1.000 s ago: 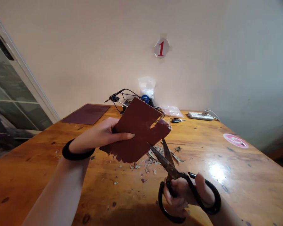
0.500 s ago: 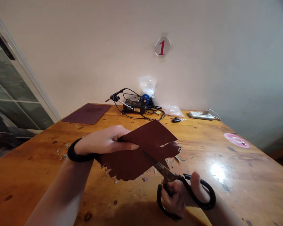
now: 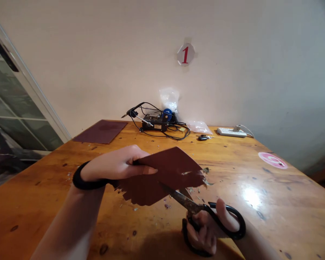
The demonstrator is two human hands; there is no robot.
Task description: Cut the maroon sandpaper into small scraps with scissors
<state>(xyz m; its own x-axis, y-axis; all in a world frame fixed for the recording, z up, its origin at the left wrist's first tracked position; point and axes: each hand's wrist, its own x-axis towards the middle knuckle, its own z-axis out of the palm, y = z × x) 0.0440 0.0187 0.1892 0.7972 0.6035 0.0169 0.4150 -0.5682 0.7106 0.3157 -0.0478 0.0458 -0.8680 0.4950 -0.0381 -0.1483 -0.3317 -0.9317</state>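
Note:
My left hand (image 3: pixel 124 164) pinches a dark reddish-brown sheet (image 3: pixel 176 162) between thumb and fingers, holding it above the table. Ragged, notched edges run along the sheet's lower left and right sides; I cannot tell whether it is sandpaper or card. My right hand (image 3: pixel 206 229) is closed around the black handles of a pair of scissors (image 3: pixel 188 202), its thumb through the upper loop. The scissor blades are parted, one lying over the sheet and the other partly hidden beneath it. Small scraps (image 3: pixel 167 206) lie on the wood below.
A similar brown sheet (image 3: pixel 101 131) lies at the back left of the wooden table (image 3: pixel 70 224). Along the wall are a black soldering device (image 3: pixel 154 124) with cables, plastic bags (image 3: pixel 199 127), small pliers (image 3: pixel 204 137) and a white power strip (image 3: pixel 231 132). A pink round sticker (image 3: pixel 272 160) is at right.
The held sheet has tilted flatter, its top corner sinking slightly. Both hands keep their grips, and the scissors have shifted only a little.

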